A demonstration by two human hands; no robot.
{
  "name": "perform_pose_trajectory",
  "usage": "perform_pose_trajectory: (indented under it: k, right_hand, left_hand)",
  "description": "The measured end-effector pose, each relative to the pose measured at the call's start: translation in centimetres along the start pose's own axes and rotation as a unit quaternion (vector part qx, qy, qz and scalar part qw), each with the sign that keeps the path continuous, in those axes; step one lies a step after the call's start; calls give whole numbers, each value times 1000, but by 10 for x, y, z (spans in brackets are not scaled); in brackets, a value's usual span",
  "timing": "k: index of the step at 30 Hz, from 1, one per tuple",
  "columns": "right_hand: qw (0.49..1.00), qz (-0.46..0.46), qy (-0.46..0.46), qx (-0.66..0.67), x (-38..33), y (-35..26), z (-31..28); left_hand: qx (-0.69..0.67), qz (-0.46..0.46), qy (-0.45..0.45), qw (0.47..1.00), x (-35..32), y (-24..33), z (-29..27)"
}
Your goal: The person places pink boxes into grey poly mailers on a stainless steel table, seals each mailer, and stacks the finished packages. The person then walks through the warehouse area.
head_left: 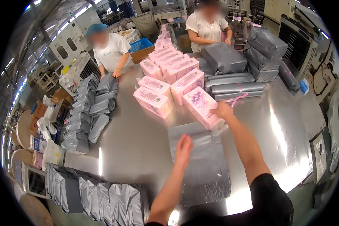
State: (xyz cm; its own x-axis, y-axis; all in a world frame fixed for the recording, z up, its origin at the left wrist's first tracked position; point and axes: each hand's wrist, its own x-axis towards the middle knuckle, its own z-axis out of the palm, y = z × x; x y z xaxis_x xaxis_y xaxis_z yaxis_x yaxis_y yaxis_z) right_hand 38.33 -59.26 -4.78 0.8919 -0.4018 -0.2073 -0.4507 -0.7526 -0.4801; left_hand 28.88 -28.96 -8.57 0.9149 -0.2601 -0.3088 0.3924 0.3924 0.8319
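My right hand (222, 110) grips the near end of a pink tissue pack (202, 105) with a flower print, thumb on its top face. The pack is tilted beside the other pink packs (154, 100), above the table. A flat grey plastic mailing bag (205, 162) lies on the metal table in front of me. Over the bag's left side is my left hand (184, 148), fingers stretched and nothing visible in it. Whether it touches the bag I cannot tell.
Stacked filled grey bags (265, 52) and rolled grey bags (237, 89) tied with pink string lie at the right. Filled bags line the left side (77, 120) and near-left edge (113, 199). Two people in white stand across the metal table (139, 139), one handling a grey bag.
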Motion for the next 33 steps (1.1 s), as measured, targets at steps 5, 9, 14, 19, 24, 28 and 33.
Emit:
perform_pose_trajectory:
  k: [5,9,14,19,24,28,33]
  right_hand:
    - [990,-56,100,77,-24,-14,2]
    - [955,-165,216,121,-87,-31,6]
    - [886,-288,303,199,-252,-9,-5]
    - [853,-161,33,495,-384,47,30]
    - [857,-128,-40,498,-406,72,96]
    - [922,-182,-38,339,-409,90,118]
    - [939,-173,1,297,-423,73,107]
  left_hand:
    - [24,-141,-36,989,129,25,66]
    - [112,-23,-128,985,101,17,54]
    - [207,307,-92,924,-67,35,51]
    - [218,212,-157,940,-198,8,-32]
    - [419,164,-128,884,-251,-34,-82]
    - [414,131,-114,894,-269,-64,-113]
    - [416,59,-106,901,-236,-54,-127]
